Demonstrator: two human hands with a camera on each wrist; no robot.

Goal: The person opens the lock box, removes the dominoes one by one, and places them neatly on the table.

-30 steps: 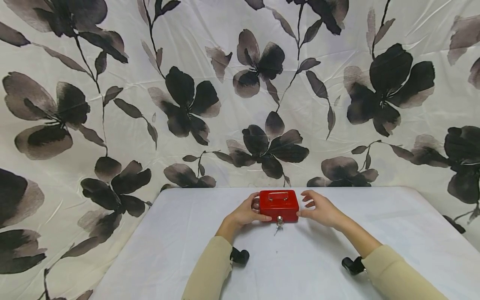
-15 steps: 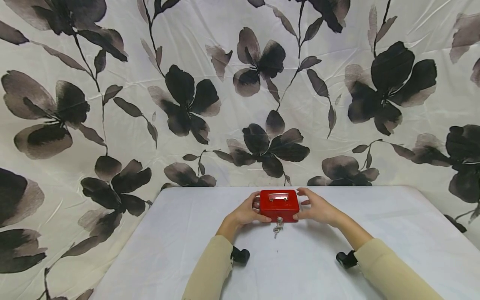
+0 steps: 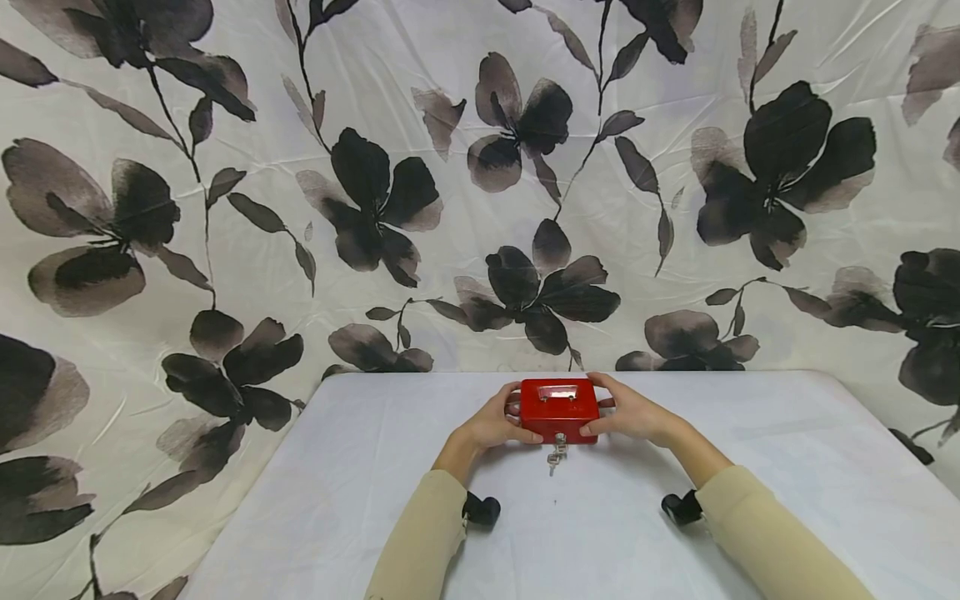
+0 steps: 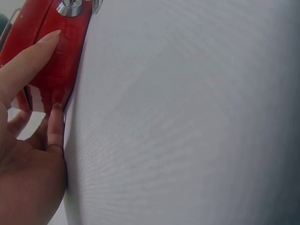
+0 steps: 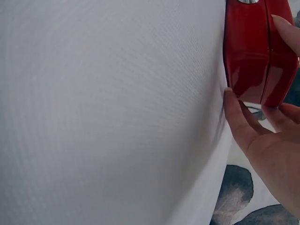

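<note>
A small red cash box with a metal handle on its lid rests on the white table. Keys hang from the round silver lock on its front. My left hand grips the left end of the box, thumb on the front face and the other fingers at the side. On the opposite end my right hand holds it, its thumb against the front near the lid seam in the right wrist view. Some fingertips of both hands are hidden behind the box.
The table is covered in white, with its far edge just behind the box. Behind it hangs a pale cloth printed with dark flowers. Black wrist straps show by the beige sleeves.
My right hand has moved left and closed in on the box's right end, its thumb now on the front. The keys swung and hang lower. The left hand stays in place.
</note>
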